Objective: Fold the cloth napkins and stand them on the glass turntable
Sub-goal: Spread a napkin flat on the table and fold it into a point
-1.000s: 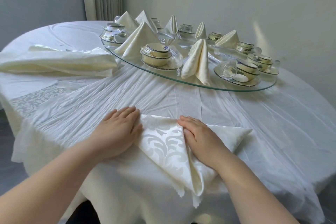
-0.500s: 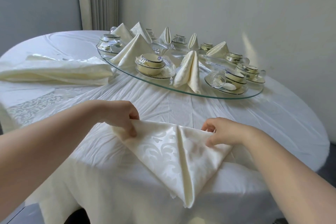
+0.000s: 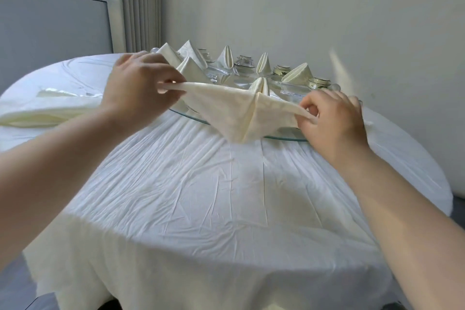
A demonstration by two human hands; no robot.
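Note:
A cream damask napkin [image 3: 235, 111], folded into a triangle with its point hanging down, is lifted above the table in front of the glass turntable [image 3: 284, 136]. My left hand [image 3: 137, 88] pinches its left corner and my right hand [image 3: 332, 121] pinches its right corner, stretching it between them. Several folded napkins [image 3: 298, 75] stand on the turntable behind it, among cups and bowls. The near part of the turntable is hidden by the held napkin.
A round table under a creased white tablecloth [image 3: 201, 196] fills the view. A stack of unfolded cream napkins [image 3: 45, 111] lies at the left. Gold-rimmed bowls [image 3: 319, 82] sit on the turntable. A wall stands close behind, and a curtain and window at the back left.
Both hands pressed the napkin flat on the table, then pinched its two corners and lifted it up and forward towards the turntable. My view has risen.

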